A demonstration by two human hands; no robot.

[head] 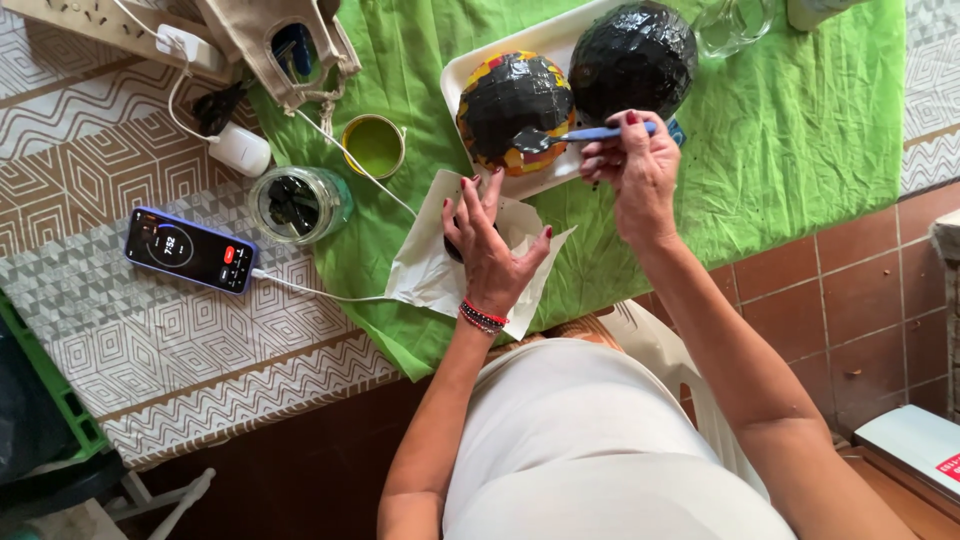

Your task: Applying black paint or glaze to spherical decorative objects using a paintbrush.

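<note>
My right hand [632, 170] holds a blue-handled brush [580, 134], its black-loaded bristles touching a round ball [512, 100] that is mostly black with yellow, red and orange patches showing. This ball sits on a white tray [462, 68] beside a second, fully black ball [632, 55]. My left hand [487, 247] rests with fingers spread on a small dark object, mostly hidden, that lies on a white sheet of paper [430, 270] on the green cloth [800, 130].
A glass jar [297, 205] with dark contents and a lid of green paint [374, 146] stand left of the paper. A phone [190, 250] on a cable lies on the patterned tablecloth. A power strip [100, 25], a beige bag [285, 45] and a glass [735, 25] line the far edge.
</note>
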